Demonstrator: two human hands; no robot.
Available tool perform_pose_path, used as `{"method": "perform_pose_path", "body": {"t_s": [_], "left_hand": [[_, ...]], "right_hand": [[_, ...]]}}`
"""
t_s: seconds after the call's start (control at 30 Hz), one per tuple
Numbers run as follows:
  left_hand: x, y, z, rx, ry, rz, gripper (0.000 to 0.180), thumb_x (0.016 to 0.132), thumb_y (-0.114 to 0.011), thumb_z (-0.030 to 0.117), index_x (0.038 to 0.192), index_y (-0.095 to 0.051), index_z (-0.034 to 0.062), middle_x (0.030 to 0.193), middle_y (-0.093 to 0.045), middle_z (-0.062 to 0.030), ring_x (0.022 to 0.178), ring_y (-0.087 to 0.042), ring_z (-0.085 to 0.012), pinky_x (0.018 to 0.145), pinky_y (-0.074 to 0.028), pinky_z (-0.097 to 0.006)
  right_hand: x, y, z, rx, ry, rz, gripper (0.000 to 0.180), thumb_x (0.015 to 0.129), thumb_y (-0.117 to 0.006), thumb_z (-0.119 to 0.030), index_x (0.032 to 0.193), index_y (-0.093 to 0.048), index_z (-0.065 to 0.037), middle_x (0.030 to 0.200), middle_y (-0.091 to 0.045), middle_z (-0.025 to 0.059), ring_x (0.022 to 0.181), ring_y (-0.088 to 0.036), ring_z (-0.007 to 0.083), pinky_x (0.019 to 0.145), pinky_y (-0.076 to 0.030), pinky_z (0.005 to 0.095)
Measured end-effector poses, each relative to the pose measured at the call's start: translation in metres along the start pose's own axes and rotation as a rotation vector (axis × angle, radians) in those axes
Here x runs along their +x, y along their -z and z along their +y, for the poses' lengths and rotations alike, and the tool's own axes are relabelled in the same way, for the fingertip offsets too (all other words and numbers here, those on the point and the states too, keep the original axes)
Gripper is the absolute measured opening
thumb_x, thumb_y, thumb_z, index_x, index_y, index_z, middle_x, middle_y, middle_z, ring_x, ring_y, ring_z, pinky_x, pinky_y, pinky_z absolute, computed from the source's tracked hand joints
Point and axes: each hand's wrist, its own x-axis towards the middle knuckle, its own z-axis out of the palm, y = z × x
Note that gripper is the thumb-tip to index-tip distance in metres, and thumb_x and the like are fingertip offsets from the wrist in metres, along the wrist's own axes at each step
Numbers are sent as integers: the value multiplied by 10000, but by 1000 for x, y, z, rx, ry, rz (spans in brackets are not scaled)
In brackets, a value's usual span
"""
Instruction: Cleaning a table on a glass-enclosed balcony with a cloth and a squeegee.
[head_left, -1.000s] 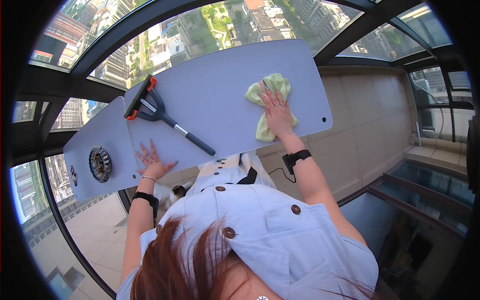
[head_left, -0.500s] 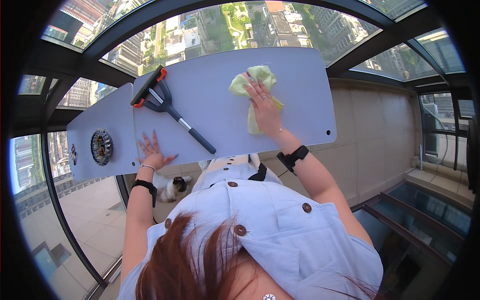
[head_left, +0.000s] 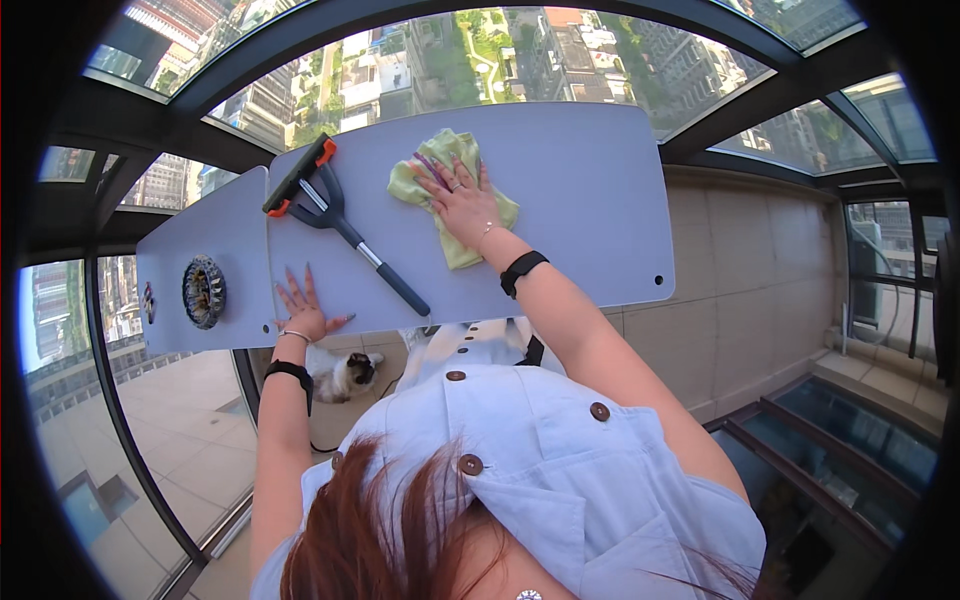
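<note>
My right hand [head_left: 464,203] lies flat on a crumpled pale yellow-green cleaning cloth [head_left: 462,248], pressing it against the white tabletop [head_left: 580,220]. Its fingers are stretched out and a little apart. My left hand [head_left: 303,313] rests palm down near the table's front edge, by the seam between two table sections, fingers spread with nothing in them. Between the hands lies a squeegee [head_left: 370,255] with a dark grey handle, a forked neck and a black head with orange ends. Its handle points toward the front edge.
A round, dark patterned bowl-like object [head_left: 204,291] sits on the left table section, with a small dark item [head_left: 148,300] beyond it. Under the table a fluffy cat [head_left: 350,375] is on the tiled floor [head_left: 740,290]. Framed windows [head_left: 480,60] run behind the table.
My right hand has slid left across the tabletop, carrying the cloth with it toward the squeegee. My left hand and the squeegee have stayed in place.
</note>
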Motion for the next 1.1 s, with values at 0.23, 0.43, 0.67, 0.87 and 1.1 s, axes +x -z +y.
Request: {"method": "perform_pose_path", "body": {"t_s": [0.23,0.43,0.67,0.87,1.1], "left_hand": [[-2,9,6,-4,-22,-12,1334,695,-723,641,1448,304,245,1482,389,-165,1366,293,-474,925,-185,-823],[-6,9,6,-14,11,-52,1330,706,-724,630,1438,319,251,1484,389,-159,1365,295,-472,928,-181,-822],[-5,18,14,27,39,-89,1342,696,-702,671,1435,326,227,1482,383,-182,1364,289,-483,924,-200,-817],[0,11,3,51,55,-98,1336,697,-685,690,1435,325,221,1483,384,-174,1367,287,-477,933,-205,-811],[11,8,6,34,24,-98,1330,701,-692,675,1430,331,239,1480,388,-168,1376,272,-471,929,-204,-817]], "right_hand": [[-9,32,179,-156,-556,-26,489,1005,-342,-399,1483,-242,-408,1581,-203,-22,1468,-125,260,1162,-169,518],[-63,50,265,-104,-816,25,501,1007,-353,-392,1492,-228,-401,1577,-210,3,1464,-135,278,1139,-225,545],[-120,43,222,-131,-668,136,560,959,-433,-387,1490,-286,-288,1551,-257,81,1447,-173,307,1130,-212,569],[-185,54,148,-59,-518,62,607,923,-509,-424,1480,-324,-269,1540,-273,99,1450,-171,300,1131,-214,560],[-224,51,100,119,-135,16,541,913,-548,-234,1435,-406,-238,1490,-376,86,1409,-297,264,1110,-295,512]]}}
